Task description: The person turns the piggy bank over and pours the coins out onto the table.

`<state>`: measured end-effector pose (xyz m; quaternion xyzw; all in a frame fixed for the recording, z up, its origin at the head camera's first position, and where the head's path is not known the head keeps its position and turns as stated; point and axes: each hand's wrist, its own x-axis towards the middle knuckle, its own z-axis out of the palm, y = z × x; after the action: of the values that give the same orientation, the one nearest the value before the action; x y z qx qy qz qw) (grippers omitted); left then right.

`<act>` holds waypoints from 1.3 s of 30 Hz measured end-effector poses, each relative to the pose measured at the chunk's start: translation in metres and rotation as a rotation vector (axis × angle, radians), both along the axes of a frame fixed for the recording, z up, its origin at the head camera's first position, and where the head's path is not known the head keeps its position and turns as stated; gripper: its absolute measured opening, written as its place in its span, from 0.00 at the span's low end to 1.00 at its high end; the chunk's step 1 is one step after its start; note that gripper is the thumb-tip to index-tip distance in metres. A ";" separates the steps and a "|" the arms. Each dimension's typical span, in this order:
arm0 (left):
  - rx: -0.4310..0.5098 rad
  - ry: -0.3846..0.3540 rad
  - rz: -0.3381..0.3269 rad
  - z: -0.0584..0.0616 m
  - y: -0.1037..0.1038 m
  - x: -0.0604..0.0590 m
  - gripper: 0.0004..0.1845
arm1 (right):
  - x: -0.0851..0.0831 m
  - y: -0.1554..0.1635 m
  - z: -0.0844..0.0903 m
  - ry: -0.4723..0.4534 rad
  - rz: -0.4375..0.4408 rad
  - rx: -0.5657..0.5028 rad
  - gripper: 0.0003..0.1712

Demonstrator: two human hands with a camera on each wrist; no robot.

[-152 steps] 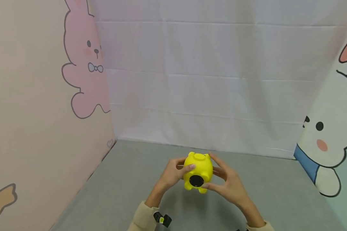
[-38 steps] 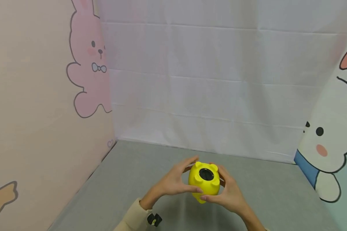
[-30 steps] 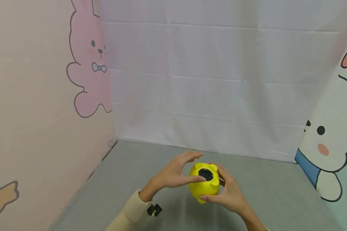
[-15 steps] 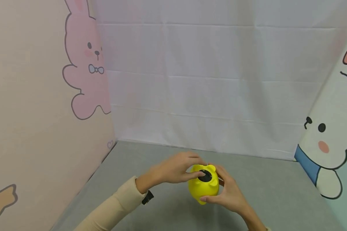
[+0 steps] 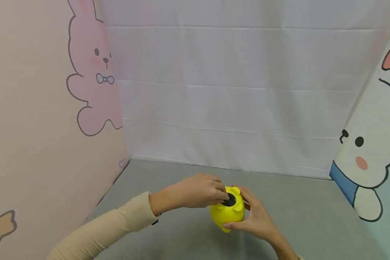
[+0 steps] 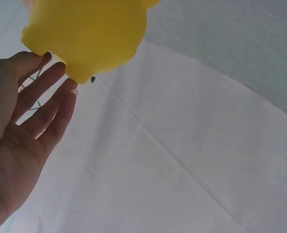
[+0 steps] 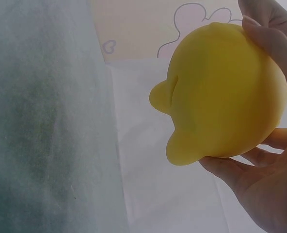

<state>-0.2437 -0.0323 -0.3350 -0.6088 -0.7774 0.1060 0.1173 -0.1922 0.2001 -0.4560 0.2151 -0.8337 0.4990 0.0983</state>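
Note:
A yellow piggy bank (image 5: 226, 216) is held above the table, turned over so that the round black plug (image 5: 230, 202) in its belly faces up. My right hand (image 5: 259, 219) grips it from the right, thumb on the near side and fingers behind, as the right wrist view also shows around the yellow body (image 7: 226, 92). From the left, my left hand (image 5: 198, 191) reaches over, with curled fingertips and thumb pinching at the plug. In the left wrist view the left hand (image 6: 17, 165) has its fingertips beside the stubby feet of the piggy bank (image 6: 90, 34); the plug is hidden there.
A grey table surface (image 5: 169, 234) lies below the hands. White cloth (image 5: 198, 108) hangs behind it. Walls with a pink rabbit (image 5: 92, 72) on the left and a white cartoon animal (image 5: 373, 155) on the right enclose the sides.
The piggy bank has been tipped so its plug faces up. My left hand has let go of its side and moved onto the plug, fingers curling. The right hand keeps its grip.

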 end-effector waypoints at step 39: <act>-0.180 0.600 -0.280 -0.002 -0.005 -0.011 0.08 | -0.006 -0.007 0.004 0.047 0.099 -0.018 0.55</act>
<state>-0.2552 -0.0373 -0.3368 -0.6593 -0.6046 0.3314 0.2998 -0.1985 0.1930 -0.4524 0.2667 -0.8151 0.5055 0.0948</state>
